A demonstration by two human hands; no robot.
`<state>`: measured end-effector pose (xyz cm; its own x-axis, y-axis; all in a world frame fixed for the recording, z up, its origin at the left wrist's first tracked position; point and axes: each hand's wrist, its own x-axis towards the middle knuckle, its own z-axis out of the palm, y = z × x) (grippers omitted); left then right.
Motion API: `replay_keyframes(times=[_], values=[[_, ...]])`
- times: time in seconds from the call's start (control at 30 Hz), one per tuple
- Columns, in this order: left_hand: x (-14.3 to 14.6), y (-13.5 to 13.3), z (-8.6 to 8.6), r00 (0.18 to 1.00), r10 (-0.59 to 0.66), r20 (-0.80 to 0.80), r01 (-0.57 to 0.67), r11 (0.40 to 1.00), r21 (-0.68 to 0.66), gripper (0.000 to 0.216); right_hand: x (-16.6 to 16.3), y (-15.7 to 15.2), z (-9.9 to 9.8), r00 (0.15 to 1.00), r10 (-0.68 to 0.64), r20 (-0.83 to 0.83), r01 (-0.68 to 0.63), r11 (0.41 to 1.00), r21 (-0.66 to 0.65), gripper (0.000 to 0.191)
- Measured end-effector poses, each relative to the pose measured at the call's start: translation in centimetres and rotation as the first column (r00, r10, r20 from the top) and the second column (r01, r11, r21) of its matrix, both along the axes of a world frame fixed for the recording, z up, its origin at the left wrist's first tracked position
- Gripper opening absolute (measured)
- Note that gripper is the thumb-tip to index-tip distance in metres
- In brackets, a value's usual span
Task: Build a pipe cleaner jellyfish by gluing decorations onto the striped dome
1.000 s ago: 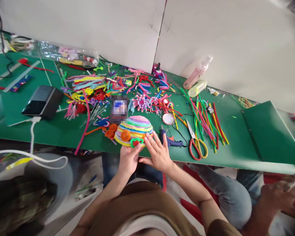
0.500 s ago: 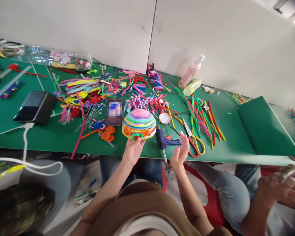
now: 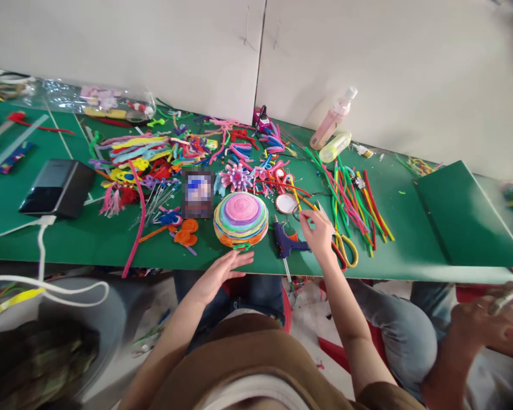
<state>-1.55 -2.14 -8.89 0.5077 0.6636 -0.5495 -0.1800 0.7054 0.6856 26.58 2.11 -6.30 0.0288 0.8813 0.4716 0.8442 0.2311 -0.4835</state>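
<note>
The striped dome (image 3: 240, 219) sits near the front edge of the desk (image 3: 404, 256); there the left hand (image 3: 222, 272) hovers, outspread. The right hand (image 3: 318, 234) curls near the glue gun (image 3: 285, 241); whether it grips anything, I cannot tell.

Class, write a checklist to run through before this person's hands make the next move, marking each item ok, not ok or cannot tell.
1. Striped dome supported by the green table: ok, it sits near the front edge.
2. Left hand free: ok, it is open in front of the dome, not gripping it.
3. Right hand empty: cannot tell; it looks pinched, but anything held is too small to make out.
4. Glue gun cool: cannot tell; heat does not show.
5. Scissors fully visible: not ok, the right hand hides part of them.
</note>
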Motion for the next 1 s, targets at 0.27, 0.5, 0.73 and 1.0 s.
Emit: replay_keyframes(times=[0.27, 0.5, 0.73, 1.0], values=[[-1.6, -0.6, 1.8, 0.96, -0.053, -0.276, 0.134, 0.949, 0.285, 0.049, -4.5, 14.4, -1.8, 0.941, 0.125, 0.315, -0.061, 0.977, -0.206, 0.017], [-3.5, -1.4, 2.2, 0.95, 0.117, -0.288, -0.004, 0.931, 0.365, 0.037, -5.0, 14.8, 0.8, 0.926, 0.139, 0.352, -0.113, 0.989, -0.095, 0.027], [-4.3, 1.3, 3.0, 0.868, 0.422, -0.262, -0.167, 0.745, 0.645, 0.026, -7.1, 9.5, 7.6, 0.726, 0.549, 0.414, -0.599, 0.801, -0.011, 0.033], [-3.9, 3.7, 6.3, 0.94, 0.339, -0.033, -0.097, 0.358, 0.929, 0.012, -10.1, 3.4, 10.5, 0.515, 0.773, 0.371, -0.832, 0.555, -0.003, 0.021]])
